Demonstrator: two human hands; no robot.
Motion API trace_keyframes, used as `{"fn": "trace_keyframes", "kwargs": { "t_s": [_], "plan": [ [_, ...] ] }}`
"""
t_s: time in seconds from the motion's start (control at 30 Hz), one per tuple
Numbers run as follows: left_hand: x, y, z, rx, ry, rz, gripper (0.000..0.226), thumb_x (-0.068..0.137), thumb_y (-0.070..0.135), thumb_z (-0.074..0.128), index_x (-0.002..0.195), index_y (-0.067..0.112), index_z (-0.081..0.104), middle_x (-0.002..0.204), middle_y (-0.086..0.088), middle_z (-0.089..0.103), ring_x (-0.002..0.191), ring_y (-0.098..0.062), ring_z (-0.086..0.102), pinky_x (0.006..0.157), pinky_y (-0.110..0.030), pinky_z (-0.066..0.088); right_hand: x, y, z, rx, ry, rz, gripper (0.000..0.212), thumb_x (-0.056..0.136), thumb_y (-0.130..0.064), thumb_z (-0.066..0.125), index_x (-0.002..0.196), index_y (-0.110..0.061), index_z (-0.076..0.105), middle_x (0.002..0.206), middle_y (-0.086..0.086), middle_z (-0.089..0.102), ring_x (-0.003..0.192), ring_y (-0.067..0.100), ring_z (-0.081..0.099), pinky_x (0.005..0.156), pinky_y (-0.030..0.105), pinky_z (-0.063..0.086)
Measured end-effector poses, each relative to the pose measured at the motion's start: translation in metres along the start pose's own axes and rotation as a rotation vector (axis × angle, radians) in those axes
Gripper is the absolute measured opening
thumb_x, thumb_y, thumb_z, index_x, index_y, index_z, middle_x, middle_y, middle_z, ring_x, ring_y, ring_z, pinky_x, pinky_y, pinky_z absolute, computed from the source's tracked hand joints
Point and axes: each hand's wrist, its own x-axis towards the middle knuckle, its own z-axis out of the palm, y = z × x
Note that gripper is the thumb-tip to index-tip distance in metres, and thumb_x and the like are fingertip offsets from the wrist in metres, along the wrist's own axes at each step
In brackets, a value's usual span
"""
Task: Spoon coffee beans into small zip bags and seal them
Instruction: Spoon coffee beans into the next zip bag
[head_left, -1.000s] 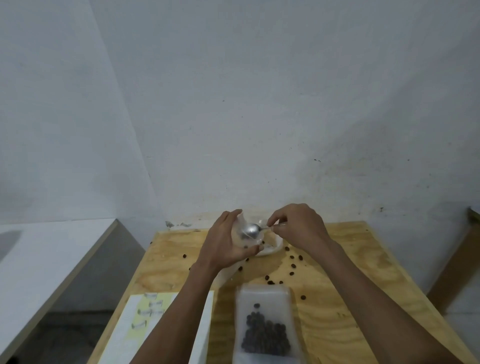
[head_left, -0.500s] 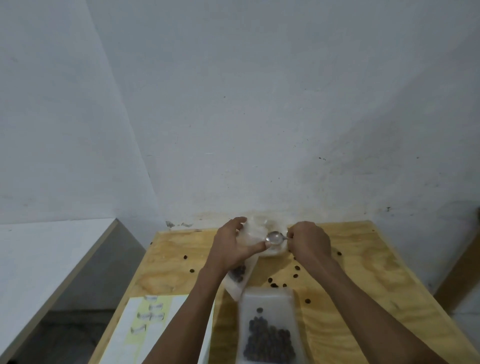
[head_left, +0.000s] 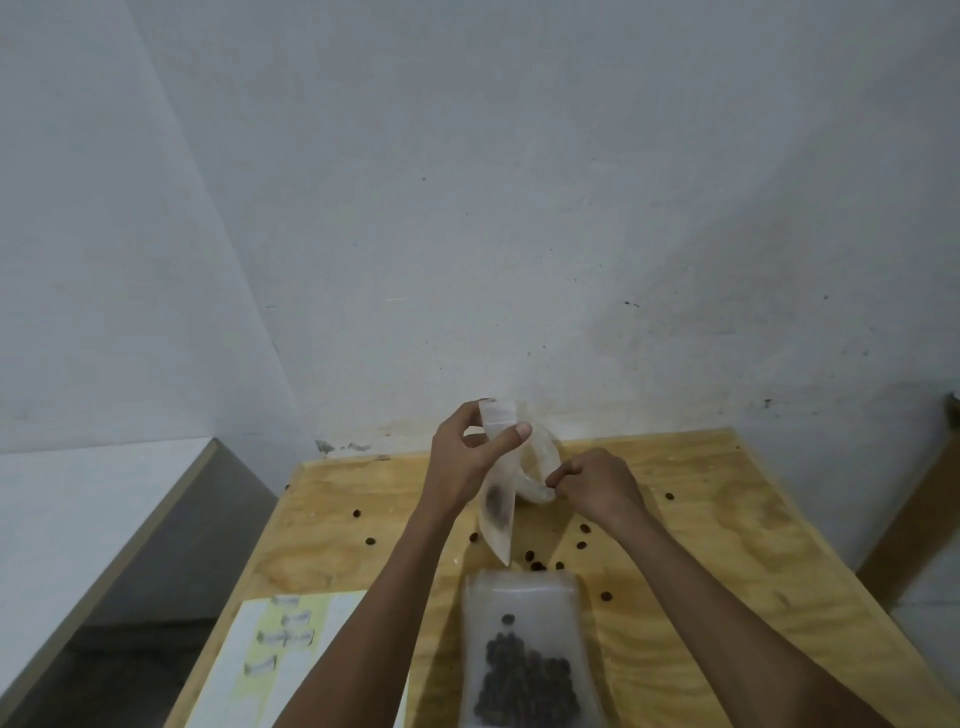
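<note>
A: Where is the zip bag (head_left: 497, 512) you are filling?

B: Your left hand (head_left: 467, 467) holds it up over the back middle of the plywood table (head_left: 727, 545). Thumb and fingers pinch it just below the mouth, and it hangs down from there with a small dark clump of coffee beans (head_left: 495, 501) in its lower half. Its long axis runs from the mouth at the top, slanting down towards you.

A: And your right hand (head_left: 597, 486)?

B: It is curled into a loose fist at the rim of the white bowl (head_left: 543, 467), just right of the bag. The fingers seem to pinch something small, most likely the spoon, but no spoon shows, so I cannot tell for certain.

A: What does the next move turn on?

B: The bag's mouth sits up and to the left of your right hand, higher than the bowl. I judge that a loaded spoon has to rise and travel left to reach it. A fuller bag (head_left: 527, 670) lies flat at the near edge, and loose beans (head_left: 535, 561) dot the wood around it.
</note>
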Motion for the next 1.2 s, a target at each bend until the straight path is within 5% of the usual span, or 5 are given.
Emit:
{"fn": "trace_keyframes", "kwargs": {
  "t_s": [0.17,0.37,0.87,0.97,1.2],
  "plan": [
    [0.0,-0.001,-0.008,-0.051,-0.013,0.017,0.056,0.072,0.053,0.081,0.115,0.019,0.074,0.11,0.0,0.076,0.105,-0.021,0.073,0.084,-0.044,0.061,0.004,0.004,0.001,0.132,-0.032,0.074,0.016,0.081,-0.024,0.07,0.087,-0.018,0.084,0.09,0.002,0.08,0.079,0.02,0.074,0.078,0.04,0.064],
    [-0.006,-0.007,-0.025,0.23,-0.083,-0.012,0.077,0.06,0.067,0.084,0.124,0.03,0.064,0.111,0.01,0.071,0.091,-0.004,0.074,0.07,-0.023,0.059,0.005,0.007,0.007,0.086,0.101,0.107,0.024,0.082,-0.021,0.066,0.062,-0.012,0.076,0.055,0.002,0.066,0.049,0.024,0.063,0.046,0.024,0.035],
    [-0.023,-0.018,-0.035,0.718,-0.117,0.177,0.101,0.061,0.067,0.088,0.143,0.02,0.052,0.127,0.006,0.059,0.111,-0.013,0.058,0.092,-0.032,0.051,-0.004,-0.011,-0.033,0.136,0.2,0.043,0.021,0.078,-0.012,0.061,0.062,-0.006,0.074,0.066,0.014,0.072,0.05,0.024,0.059,0.052,0.028,0.037],
    [-0.026,-0.018,-0.036,0.725,-0.097,0.168,0.1,0.062,0.066,0.087,0.144,0.019,0.051,0.129,0.006,0.059,0.113,-0.014,0.058,0.091,-0.028,0.048,-0.016,-0.024,-0.051,0.16,0.194,-0.028,0.018,0.077,-0.015,0.063,0.075,-0.004,0.078,0.081,0.013,0.076,0.076,0.035,0.074,0.056,0.034,0.052],
    [-0.025,-0.013,-0.033,0.676,-0.017,0.125,0.103,0.066,0.07,0.083,0.146,0.015,0.05,0.138,0.0,0.059,0.118,-0.015,0.057,0.09,-0.025,0.042,-0.042,-0.052,-0.051,-0.054,0.149,-0.216,0.022,0.09,-0.015,0.066,0.093,-0.029,0.083,0.097,-0.01,0.078,0.076,0.012,0.071,0.069,0.033,0.062]
  ]
}}
